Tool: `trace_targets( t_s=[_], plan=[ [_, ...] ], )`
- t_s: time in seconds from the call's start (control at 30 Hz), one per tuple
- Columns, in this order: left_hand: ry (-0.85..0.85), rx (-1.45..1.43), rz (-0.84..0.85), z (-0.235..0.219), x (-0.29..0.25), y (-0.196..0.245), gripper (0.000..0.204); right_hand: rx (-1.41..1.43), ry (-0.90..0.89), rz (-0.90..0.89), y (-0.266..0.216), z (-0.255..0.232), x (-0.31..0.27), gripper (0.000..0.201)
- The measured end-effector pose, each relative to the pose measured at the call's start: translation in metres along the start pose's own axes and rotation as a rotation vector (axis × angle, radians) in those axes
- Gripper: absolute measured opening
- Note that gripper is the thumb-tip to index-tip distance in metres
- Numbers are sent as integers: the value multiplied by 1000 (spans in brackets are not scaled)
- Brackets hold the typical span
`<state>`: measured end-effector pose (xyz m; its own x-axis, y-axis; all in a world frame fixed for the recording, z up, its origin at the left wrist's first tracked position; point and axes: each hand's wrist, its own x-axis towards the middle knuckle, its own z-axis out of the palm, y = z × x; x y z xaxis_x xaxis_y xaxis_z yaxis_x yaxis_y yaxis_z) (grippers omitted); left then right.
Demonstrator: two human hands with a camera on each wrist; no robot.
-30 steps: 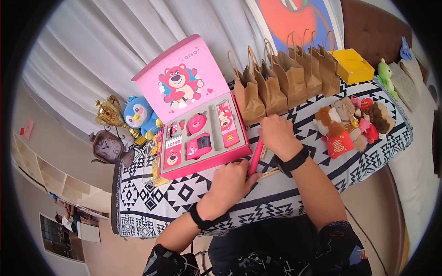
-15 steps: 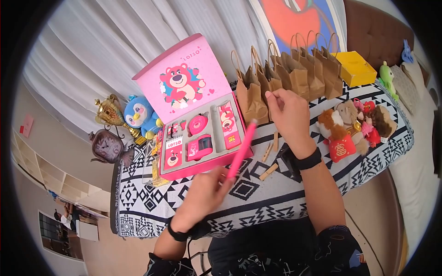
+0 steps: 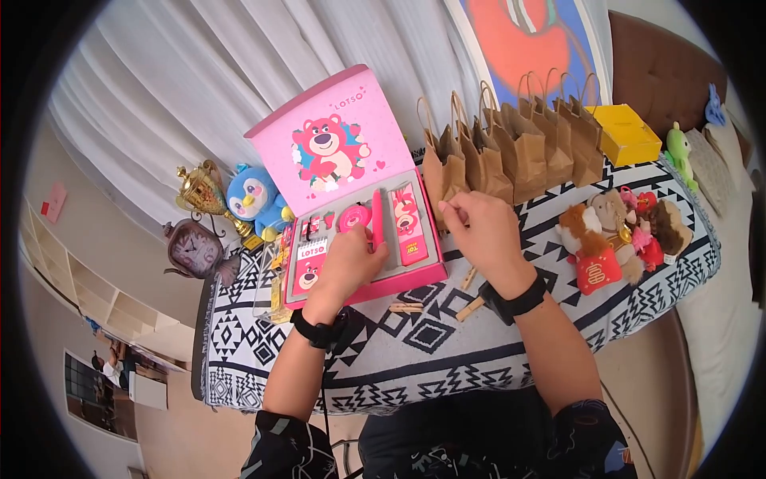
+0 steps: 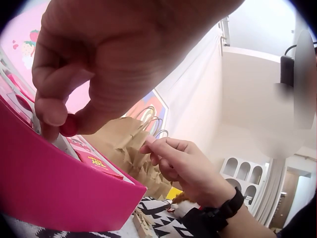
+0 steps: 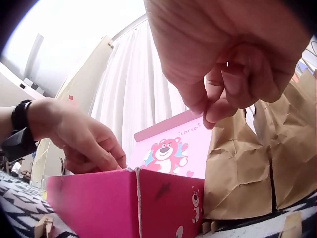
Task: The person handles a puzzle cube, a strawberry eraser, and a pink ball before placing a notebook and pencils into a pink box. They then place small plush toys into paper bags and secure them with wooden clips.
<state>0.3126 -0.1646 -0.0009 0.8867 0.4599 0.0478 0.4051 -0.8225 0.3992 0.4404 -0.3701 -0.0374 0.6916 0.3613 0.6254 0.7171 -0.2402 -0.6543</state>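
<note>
My left hand (image 3: 357,259) is over the open pink gift box (image 3: 375,289) and pinches a slim pink pen (image 3: 377,215) between thumb and fingers. The pen stands along the tray, between a round pink item (image 3: 353,215) and a tall bear-printed carton (image 3: 408,226). In the left wrist view, the pen's round red end (image 4: 68,126) shows between thumb and fingertips. A LOTSO notepad (image 3: 309,274) lies in the tray's left part, partly covered by this hand. My right hand (image 3: 484,237) hovers beside the box's right edge, loosely curled, thumb near the index finger, nothing visible in it.
Brown paper bags (image 3: 447,172) line the back of the patterned cloth (image 3: 431,379), by a yellow box (image 3: 628,134). Wooden clothespins (image 3: 407,307) lie before the gift box. Plush toys (image 3: 598,275) sit at right; a blue plush (image 3: 254,199), trophy (image 3: 202,190) and clock (image 3: 194,249) at left.
Both hands held the pink pen together at first. The right hand let go and lifted away; the left hand carried the pen left, over the box's tray.
</note>
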Motion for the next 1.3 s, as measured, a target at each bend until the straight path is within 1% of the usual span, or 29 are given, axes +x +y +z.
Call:
trace_targets(
  t_s=[0.03, 0.1, 0.13, 0.2, 0.23, 0.3, 0.33, 0.4, 0.47, 0.5, 0.63, 0.7, 0.73, 0.83, 0.9, 1.03, 1.13, 1.2, 1.27, 1.3],
  plan=[
    [0, 1, 2, 3, 3, -2, 39, 5, -15, -20, 0, 2, -1, 25],
    [46, 131, 127, 9, 7, -5, 42, 5, -22, -18, 0, 4, -2, 25],
    [45, 131, 127, 9, 6, -4, 42, 8, -28, -24, -1, 5, -3, 24],
    [35, 198, 203, 8, 4, -3, 43, 12, -34, -27, -2, 6, -4, 24],
    [33, 200, 203, 7, 2, 0, 43, 10, -49, -30, -2, 5, -4, 24],
    [-29, 195, 137, 5, -2, 7, 44, 9, -63, -32, -3, 7, -5, 24],
    [-29, 195, 137, 5, -2, 7, 44, 3, -52, -47, -2, 8, -6, 22],
    [-66, 313, 190, 5, -1, 8, 43, -4, -42, -63, -3, 9, -7, 21],
    [-92, 305, 189, 7, 1, 5, 43, -21, -129, -37, -5, 8, -7, 21],
    [-118, 299, 189, 8, 1, 3, 44, -22, -129, -38, -5, 8, -8, 21],
    [-81, 392, 186, 5, -6, 12, 46, 5, -137, -81, -4, 13, -13, 16],
    [-29, 439, 239, 4, -9, 14, 48, 34, -138, -87, -4, 14, -14, 15],
    [-29, 438, 237, 3, -10, 16, 48, 0, -154, -89, -5, 14, -14, 14],
    [-54, 477, 231, 1, -9, 19, 51, -40, -175, -100, -5, 16, -16, 13],
    [-111, 482, 231, 2, -4, 17, 52, -47, -180, -110, -6, 16, -16, 13],
    [-136, 496, 207, 4, 0, 16, 52, -48, -193, -109, -6, 15, -17, 14],
    [-103, 417, 201, 0, 4, 6, 49, -25, -198, -107, -8, 15, -17, 16],
    [118, 476, 235, -11, 22, -8, 48, -11, -197, -105, -9, 15, -17, 16],
    [246, 338, 274, -38, 56, -20, 47, -15, -197, -115, -9, 16, -18, 17],
    [325, 268, 280, -53, 71, -16, 49, -15, -201, -117, -10, 16, -19, 17]
  ],
)
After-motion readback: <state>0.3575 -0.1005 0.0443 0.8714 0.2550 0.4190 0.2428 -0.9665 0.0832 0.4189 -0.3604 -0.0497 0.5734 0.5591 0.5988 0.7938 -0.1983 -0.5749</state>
